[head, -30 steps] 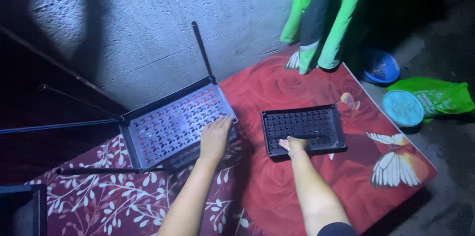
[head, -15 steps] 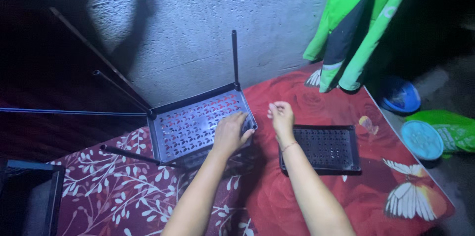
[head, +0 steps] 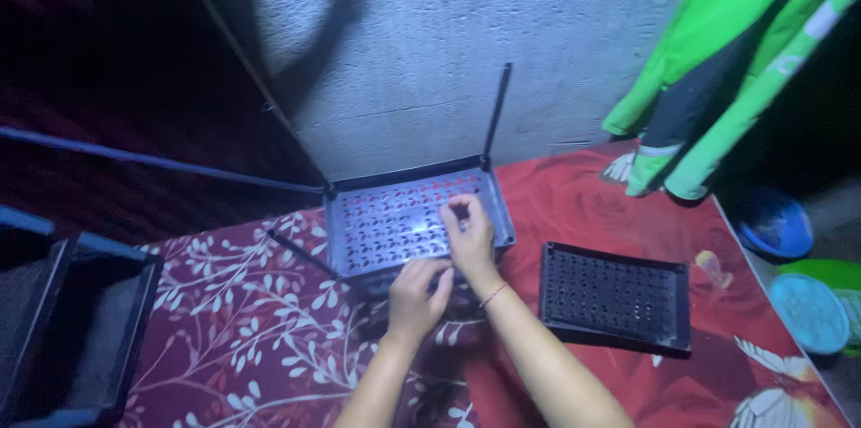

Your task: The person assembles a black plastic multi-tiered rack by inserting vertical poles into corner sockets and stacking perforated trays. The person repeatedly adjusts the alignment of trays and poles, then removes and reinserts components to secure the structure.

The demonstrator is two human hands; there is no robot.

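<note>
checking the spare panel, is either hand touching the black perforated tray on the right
No, both hands, left hand and right hand, are on the grey perforated shelf; the black tray lies apart.

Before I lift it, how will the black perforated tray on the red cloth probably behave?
The black perforated tray looks stiff, probably moulded plastic, so it should hold its shape. Its many holes suggest it is light. It lies flat on the cloth, so rolling or tipping seems unlikely.

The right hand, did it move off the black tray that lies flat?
Yes. The right hand left the flat black tray and went left onto the perforated tray with poles.
</note>
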